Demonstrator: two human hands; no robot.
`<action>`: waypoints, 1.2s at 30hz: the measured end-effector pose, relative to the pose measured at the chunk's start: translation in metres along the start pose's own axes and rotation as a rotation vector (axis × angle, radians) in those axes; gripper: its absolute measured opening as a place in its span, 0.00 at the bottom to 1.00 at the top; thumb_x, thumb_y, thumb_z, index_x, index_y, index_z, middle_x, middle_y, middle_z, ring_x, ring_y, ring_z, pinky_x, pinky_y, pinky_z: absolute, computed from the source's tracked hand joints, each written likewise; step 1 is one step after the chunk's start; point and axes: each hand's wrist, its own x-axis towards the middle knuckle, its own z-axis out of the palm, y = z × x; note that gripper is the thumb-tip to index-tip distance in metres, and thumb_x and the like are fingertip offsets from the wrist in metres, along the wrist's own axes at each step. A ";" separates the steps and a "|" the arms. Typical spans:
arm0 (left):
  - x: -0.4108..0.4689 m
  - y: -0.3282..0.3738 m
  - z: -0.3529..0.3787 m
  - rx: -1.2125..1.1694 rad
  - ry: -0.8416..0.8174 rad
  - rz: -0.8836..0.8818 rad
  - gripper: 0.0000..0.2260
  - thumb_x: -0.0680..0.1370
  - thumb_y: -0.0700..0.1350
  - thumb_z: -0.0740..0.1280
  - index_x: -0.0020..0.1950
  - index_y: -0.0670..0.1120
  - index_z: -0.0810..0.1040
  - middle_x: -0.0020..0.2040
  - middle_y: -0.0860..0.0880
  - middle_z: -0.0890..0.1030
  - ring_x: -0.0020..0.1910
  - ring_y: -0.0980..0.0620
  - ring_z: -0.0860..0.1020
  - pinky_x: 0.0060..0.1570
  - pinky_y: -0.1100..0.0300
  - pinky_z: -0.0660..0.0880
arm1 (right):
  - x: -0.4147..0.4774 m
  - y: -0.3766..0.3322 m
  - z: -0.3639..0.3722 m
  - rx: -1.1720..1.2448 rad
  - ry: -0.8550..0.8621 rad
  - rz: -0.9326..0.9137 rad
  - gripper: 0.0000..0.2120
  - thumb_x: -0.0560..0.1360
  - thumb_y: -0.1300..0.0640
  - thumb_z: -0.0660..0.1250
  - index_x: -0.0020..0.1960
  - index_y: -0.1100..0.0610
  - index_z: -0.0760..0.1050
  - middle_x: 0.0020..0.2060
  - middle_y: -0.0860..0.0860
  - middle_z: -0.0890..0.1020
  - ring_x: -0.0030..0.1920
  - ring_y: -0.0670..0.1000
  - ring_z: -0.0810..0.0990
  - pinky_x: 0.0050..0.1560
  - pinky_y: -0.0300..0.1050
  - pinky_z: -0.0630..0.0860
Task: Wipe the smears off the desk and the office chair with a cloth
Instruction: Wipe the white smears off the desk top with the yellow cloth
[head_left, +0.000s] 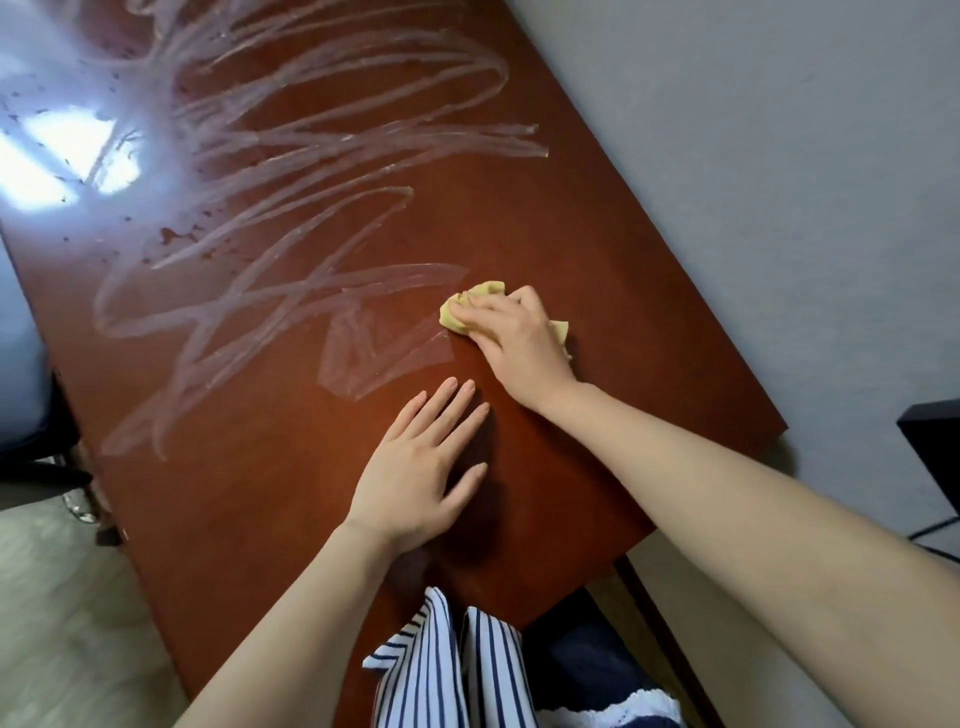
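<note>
Presently one table (582, 218), reddish brown and glossy, seen slantwise from above. Across its far and left part, many pale looping smears (311, 130), too tangled to count. Nearest the camera, one flatter, broader smeared patch (384, 353). One yellow cloth (480, 292), bunched, lying on the table at the right end of that patch, beyond a stretch of bare wood. Over the cloth, the right grip (514, 343), curled round it, clutching it and pressing it to the surface, fingertips at its left edge. Cloth corners peeping out at the top and at the right. Nearer the camera, the left grip (421, 467), released and holding nothing. Four fingers and thumb straight, palm flat on bare wood, just beside the right grip and apart from the cloth. Two bare forearms reaching in from the bottom edge. At the left edge, beside the table, one dark chair part (31, 457), mostly cut off. Below the table's near corner, one blue-and-white striped garment (488, 670). To the right, one grey wall (727, 156). At the far right edge, one black object (935, 447), cut off, kind unclear. Bottom left, pale wooden floor (62, 597). Top left on the table, one bright glare (67, 156).
</note>
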 end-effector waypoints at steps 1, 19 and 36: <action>0.000 -0.002 -0.001 -0.005 -0.016 0.009 0.27 0.79 0.60 0.48 0.77 0.51 0.56 0.78 0.51 0.51 0.77 0.53 0.42 0.74 0.59 0.37 | -0.007 -0.002 -0.003 0.007 -0.022 -0.045 0.13 0.75 0.63 0.67 0.59 0.58 0.80 0.55 0.54 0.82 0.47 0.59 0.72 0.53 0.51 0.73; -0.155 -0.075 -0.020 0.266 0.143 -0.389 0.29 0.82 0.58 0.44 0.74 0.41 0.64 0.76 0.42 0.61 0.76 0.44 0.55 0.72 0.41 0.48 | -0.070 0.032 -0.032 -0.219 -0.054 -0.422 0.14 0.71 0.70 0.71 0.56 0.61 0.81 0.54 0.56 0.82 0.40 0.58 0.75 0.45 0.50 0.77; -0.165 -0.087 -0.014 0.108 0.116 -0.575 0.41 0.74 0.69 0.38 0.77 0.41 0.39 0.76 0.44 0.34 0.75 0.48 0.32 0.72 0.50 0.33 | -0.021 -0.127 0.075 -0.041 0.283 0.478 0.14 0.80 0.61 0.60 0.63 0.54 0.77 0.59 0.48 0.80 0.50 0.50 0.68 0.46 0.32 0.62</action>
